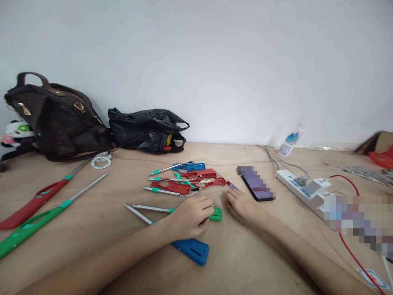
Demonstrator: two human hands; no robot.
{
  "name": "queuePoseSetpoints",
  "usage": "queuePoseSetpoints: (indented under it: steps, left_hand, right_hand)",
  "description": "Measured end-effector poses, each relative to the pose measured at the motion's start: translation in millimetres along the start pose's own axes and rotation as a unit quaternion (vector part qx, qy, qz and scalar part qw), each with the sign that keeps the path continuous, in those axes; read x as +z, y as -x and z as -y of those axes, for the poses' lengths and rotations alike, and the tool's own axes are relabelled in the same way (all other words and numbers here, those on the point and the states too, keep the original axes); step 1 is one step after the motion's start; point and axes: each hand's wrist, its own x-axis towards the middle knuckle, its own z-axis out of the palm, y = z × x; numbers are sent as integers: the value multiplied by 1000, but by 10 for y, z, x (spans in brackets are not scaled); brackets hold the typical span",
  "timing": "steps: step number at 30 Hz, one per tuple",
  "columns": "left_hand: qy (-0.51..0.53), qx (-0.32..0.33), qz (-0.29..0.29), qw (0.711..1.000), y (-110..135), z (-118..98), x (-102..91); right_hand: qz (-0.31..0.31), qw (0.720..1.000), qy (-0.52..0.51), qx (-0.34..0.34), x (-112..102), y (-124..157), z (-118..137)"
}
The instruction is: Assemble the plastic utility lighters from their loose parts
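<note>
My left hand (195, 215), its fingers curled, is over the middle of a green long-nosed lighter (217, 214) and hides much of it. A blue long-nosed lighter (193, 250) lies below that hand, partly covered by the wrist. My right hand (241, 206) is closed at the handle of a small screwdriver (232, 185), whose thin shaft points away to the left. Beyond both hands lie several opened lighter halves: a blue one (196, 166) and red ones (176, 187), with metal tubes and inner parts exposed.
Two whole lighters, red (37, 203) and green (37, 223), lie at the left by a bead bracelet (101, 162). Behind stand a dark bag (67, 123) and a black plastic bag (144, 129). To the right are a phone (259, 186), a power strip (294, 184) and a bottle (290, 141).
</note>
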Motion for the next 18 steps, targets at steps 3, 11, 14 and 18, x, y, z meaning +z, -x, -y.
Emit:
queuePoseSetpoints:
  steps: [3, 11, 14, 18]
  left_hand:
    - [-2, 1, 2, 1000, 3, 4, 1]
    - [-5, 3, -1, 1000, 12, 17, 20]
    - [-3, 6, -4, 1000, 13, 18, 19]
    - [3, 3, -4, 1000, 13, 11, 11]
  right_hand:
    - [-11, 999, -41, 11, -30, -3, 15]
    - [-36, 977, -208, 34, -179, 6, 56]
    - [-57, 973, -222, 22, -187, 5, 66]
    - [-83, 964, -252, 13, -195, -5, 101]
